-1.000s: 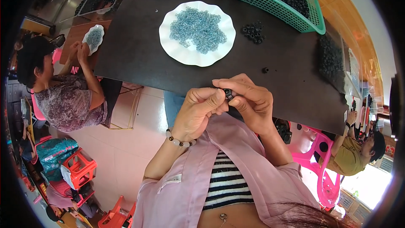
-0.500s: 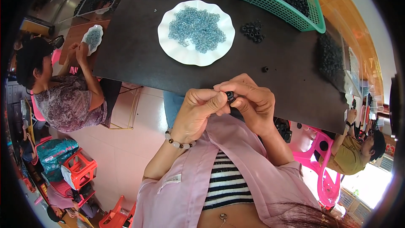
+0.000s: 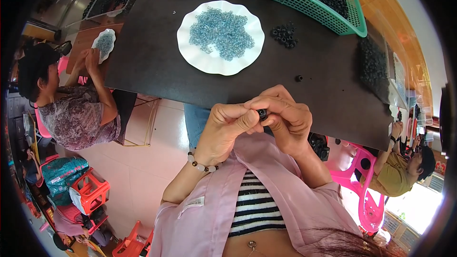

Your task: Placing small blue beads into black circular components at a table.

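- My right hand grasps the black part between thumb and fingers; my left hand pinches at its left side. Both grips are closed on it. Whether anything sits inside its hole, I can't tell: my fingertips cover most of it.
- The part appears right over the near edge of the table. If one pinch slackened while the other pushed, I judge it could shoot out and drop to the floor.
- Nearest beyond my grip, slightly right, a loose part lies alone; a careless knuckle could set it rolling.
- Farther out, to the left, the plate bears pale blue rings. A sleeve or wrist catching its wavy rim could spill them.
- Level with it, to the right of my grip, black parts sit in a small pile; a sideways sweep could scatter them.
- Farthest, beyond the pile, the green basket holds many more.
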{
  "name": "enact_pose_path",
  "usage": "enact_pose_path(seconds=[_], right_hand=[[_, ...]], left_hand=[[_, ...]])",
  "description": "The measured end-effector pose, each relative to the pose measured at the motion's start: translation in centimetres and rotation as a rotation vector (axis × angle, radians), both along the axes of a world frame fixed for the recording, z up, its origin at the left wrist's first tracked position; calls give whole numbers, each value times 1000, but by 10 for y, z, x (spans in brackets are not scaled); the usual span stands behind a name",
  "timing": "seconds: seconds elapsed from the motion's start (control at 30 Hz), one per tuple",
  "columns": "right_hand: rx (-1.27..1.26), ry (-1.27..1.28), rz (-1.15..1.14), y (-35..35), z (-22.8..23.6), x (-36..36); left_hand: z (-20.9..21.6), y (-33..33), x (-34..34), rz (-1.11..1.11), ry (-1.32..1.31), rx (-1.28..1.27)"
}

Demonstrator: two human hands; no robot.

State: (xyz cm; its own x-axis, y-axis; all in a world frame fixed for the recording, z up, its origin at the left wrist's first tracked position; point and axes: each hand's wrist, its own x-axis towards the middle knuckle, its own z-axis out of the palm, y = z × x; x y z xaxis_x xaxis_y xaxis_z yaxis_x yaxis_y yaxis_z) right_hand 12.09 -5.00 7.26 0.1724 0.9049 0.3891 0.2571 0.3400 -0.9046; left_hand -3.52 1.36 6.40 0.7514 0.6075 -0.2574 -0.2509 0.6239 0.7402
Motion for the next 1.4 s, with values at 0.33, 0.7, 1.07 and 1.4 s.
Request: enact_pose_path(seconds=[0.33,0.7,1.07,1.4], right_hand=[[-46,-34,-80,-3,-4,4],[117,-489,-986,-26,66,190],[-189,-712,-1186,-54,48,321],[-409,-413,-261,-12,3,142]], left_hand=[[-10,0,8,-25,-18,28],[-35,12,15,28,58,-188],[-38,16,19,0,51,-208],[-39,15,17,29,38,-232]])
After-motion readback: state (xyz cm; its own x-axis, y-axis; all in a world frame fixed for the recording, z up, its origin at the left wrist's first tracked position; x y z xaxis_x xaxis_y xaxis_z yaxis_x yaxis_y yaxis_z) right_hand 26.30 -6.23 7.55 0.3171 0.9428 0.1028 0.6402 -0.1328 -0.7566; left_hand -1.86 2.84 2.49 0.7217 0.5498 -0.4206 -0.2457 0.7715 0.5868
